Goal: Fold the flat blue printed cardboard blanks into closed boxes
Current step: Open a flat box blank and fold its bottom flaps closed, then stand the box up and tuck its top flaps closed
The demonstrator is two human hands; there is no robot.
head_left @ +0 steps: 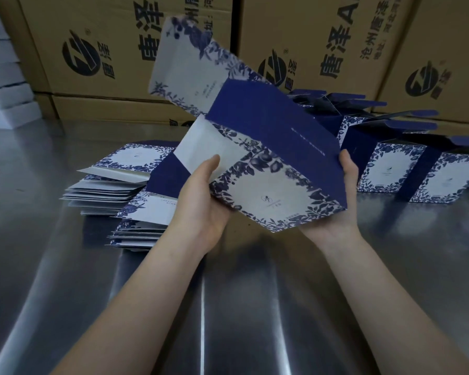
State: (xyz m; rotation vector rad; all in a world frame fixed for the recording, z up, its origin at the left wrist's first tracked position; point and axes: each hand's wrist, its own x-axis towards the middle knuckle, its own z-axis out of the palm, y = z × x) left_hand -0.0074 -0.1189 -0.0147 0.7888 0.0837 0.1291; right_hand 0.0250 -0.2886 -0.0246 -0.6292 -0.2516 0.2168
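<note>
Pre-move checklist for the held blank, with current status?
1. Grip: ok. The left hand and right hand both hold the blank at its near end.
2. Off the table: ok, held in the air.
3. Closed: not ok. The long flap stands open.
4. Underside flaps tucked: cannot tell, hidden.
5. Stack has more blanks: ok.

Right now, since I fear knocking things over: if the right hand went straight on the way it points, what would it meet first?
Likely the standing boxes just beyond it, though depth is unclear. The right hand holds the blank by its dark blue side, so that would travel along.
</note>
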